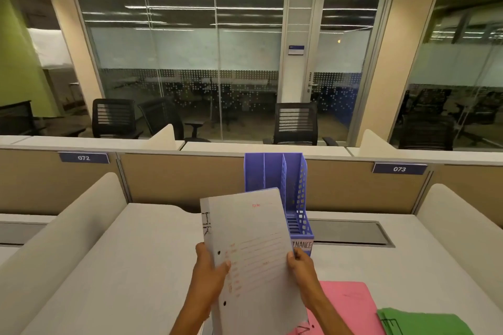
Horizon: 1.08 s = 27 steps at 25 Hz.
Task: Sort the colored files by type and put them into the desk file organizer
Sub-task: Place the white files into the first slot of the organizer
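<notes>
I hold a white file upright above the desk, its spine marked "HR" in black and red print on its cover. My left hand grips its left edge and my right hand grips its right edge. Behind it stands the blue desk file organizer, with upright dividers and a label reading "FINANCE" on its right front; the file hides the organizer's lower left. A pink file lies flat at the lower right, and a green file lies to its right.
The white desk has cream side dividers left and right, and a beige partition at the back with tags 072 and 073. A grey cable slot runs behind the organizer. Office chairs stand beyond the partition.
</notes>
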Motion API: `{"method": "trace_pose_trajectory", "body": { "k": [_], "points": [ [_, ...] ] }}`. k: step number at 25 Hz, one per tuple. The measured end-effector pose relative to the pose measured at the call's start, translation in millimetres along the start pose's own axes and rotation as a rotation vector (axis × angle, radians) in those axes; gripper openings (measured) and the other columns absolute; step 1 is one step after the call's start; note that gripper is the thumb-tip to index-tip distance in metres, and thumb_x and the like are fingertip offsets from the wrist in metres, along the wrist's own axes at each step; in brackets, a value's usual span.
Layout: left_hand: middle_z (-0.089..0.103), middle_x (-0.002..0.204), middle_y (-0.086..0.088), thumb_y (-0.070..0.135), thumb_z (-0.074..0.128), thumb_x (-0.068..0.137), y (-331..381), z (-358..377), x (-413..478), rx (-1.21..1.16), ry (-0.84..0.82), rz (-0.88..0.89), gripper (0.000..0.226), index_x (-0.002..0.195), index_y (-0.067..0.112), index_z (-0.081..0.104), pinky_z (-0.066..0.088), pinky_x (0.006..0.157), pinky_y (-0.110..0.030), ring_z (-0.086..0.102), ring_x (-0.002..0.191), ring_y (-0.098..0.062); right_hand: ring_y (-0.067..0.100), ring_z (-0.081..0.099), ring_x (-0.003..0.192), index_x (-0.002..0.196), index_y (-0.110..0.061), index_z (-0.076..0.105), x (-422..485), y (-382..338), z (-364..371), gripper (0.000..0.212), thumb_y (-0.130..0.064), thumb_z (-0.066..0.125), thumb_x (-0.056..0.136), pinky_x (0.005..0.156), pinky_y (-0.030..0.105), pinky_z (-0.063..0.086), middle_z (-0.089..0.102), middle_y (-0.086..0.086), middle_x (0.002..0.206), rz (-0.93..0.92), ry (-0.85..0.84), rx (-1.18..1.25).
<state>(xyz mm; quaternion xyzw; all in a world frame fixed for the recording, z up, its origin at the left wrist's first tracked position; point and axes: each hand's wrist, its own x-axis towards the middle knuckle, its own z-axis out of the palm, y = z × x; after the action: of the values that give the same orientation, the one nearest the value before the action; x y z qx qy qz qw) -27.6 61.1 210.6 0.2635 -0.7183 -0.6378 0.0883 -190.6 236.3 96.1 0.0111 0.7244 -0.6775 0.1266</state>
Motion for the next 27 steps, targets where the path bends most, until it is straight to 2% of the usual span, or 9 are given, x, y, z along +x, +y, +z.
{"method": "trace_pose_trajectory", "body": {
  "k": [5,8,10,12,14,16,21,24,27],
  "points": [
    [0.059,0.110,-0.003,0.007,0.060,0.093,12.3,-1.8,13.3,-0.054,0.032,0.079,0.036,0.115,0.020,0.035,0.062,0.075,-0.044,0.068,0.093,-0.024,0.017,0.059,0.096,0.099,-0.020,0.063,26.5,-26.0,8.7,0.013,-0.018,0.052,0.093,0.070,0.025,0.047,0.066,0.000,0.104,-0.098,-0.072,-0.110],
    [0.059,0.111,-0.005,0.009,0.058,0.095,26.1,-3.8,24.8,-0.090,0.132,0.176,0.029,0.111,0.018,0.035,0.061,0.076,-0.043,0.066,0.095,-0.023,0.013,0.059,0.098,0.107,-0.022,0.062,45.1,-47.1,9.0,0.016,-0.024,0.058,0.091,0.075,0.016,0.045,0.065,-0.002,0.110,-0.247,-0.114,-0.276],
    [0.059,0.114,-0.005,0.012,0.057,0.096,39.0,-1.0,34.7,-0.055,0.233,0.258,0.029,0.110,0.018,0.032,0.062,0.075,-0.040,0.066,0.095,-0.024,0.011,0.055,0.104,0.119,-0.017,0.057,58.2,-54.6,7.4,0.029,-0.023,0.061,0.091,0.080,0.012,0.043,0.060,0.000,0.118,-0.339,-0.074,-0.451],
    [0.058,0.116,-0.005,0.014,0.056,0.097,52.8,4.2,46.3,-0.030,0.317,0.342,0.031,0.110,0.021,0.030,0.062,0.068,-0.034,0.068,0.091,-0.023,0.014,0.051,0.114,0.126,-0.018,0.052,68.3,-52.6,4.7,0.040,-0.029,0.063,0.089,0.091,0.023,0.044,0.056,-0.001,0.126,-0.400,-0.017,-0.643],
    [0.057,0.121,-0.007,0.016,0.056,0.097,65.1,12.6,62.7,-0.026,0.358,0.395,0.032,0.110,0.024,0.029,0.063,0.066,-0.035,0.070,0.089,-0.026,0.020,0.048,0.121,0.131,-0.018,0.049,74.3,-46.6,1.0,0.048,-0.034,0.063,0.088,0.098,0.032,0.041,0.052,0.000,0.132,-0.445,0.006,-0.831],
    [0.053,0.128,-0.009,0.017,0.055,0.097,74.7,22.9,80.7,-0.034,0.386,0.423,0.032,0.111,0.026,0.028,0.063,0.067,-0.037,0.069,0.093,-0.028,0.024,0.043,0.127,0.136,-0.018,0.044,78.0,-36.4,-1.5,0.055,-0.035,0.063,0.087,0.103,0.036,0.038,0.047,0.003,0.139,-0.468,-0.010,-0.973],
    [0.044,0.137,-0.007,0.019,0.052,0.099,91.4,53.2,115.7,-0.023,0.413,0.516,0.036,0.124,0.021,0.027,0.051,0.061,-0.015,0.063,0.101,-0.026,0.024,0.017,0.144,0.146,-0.022,0.028,84.6,-10.8,-1.4,0.070,-0.041,0.060,0.088,0.115,0.040,0.019,0.020,0.002,0.157,-0.452,-0.095,-1.143],
    [0.041,0.141,-0.005,0.021,0.050,0.099,93.5,67.3,135.1,-0.016,0.405,0.545,0.039,0.129,0.020,0.025,0.053,0.068,-0.021,0.060,0.109,-0.027,0.025,0.004,0.146,0.149,-0.023,0.019,91.3,-0.5,0.1,0.074,-0.045,0.057,0.089,0.118,0.039,0.008,0.006,0.002,0.160,-0.453,-0.126,-1.177],
    [0.038,0.143,-0.005,0.022,0.048,0.099,93.0,78.3,154.3,-0.013,0.429,0.546,0.043,0.133,0.018,0.023,0.057,0.076,-0.030,0.057,0.114,-0.026,0.026,-0.001,0.146,0.150,-0.024,0.014,101.5,11.2,0.9,0.077,-0.047,0.055,0.089,0.116,0.037,-0.001,0.001,0.003,0.160,-0.464,-0.132,-1.213]
  ]
}}
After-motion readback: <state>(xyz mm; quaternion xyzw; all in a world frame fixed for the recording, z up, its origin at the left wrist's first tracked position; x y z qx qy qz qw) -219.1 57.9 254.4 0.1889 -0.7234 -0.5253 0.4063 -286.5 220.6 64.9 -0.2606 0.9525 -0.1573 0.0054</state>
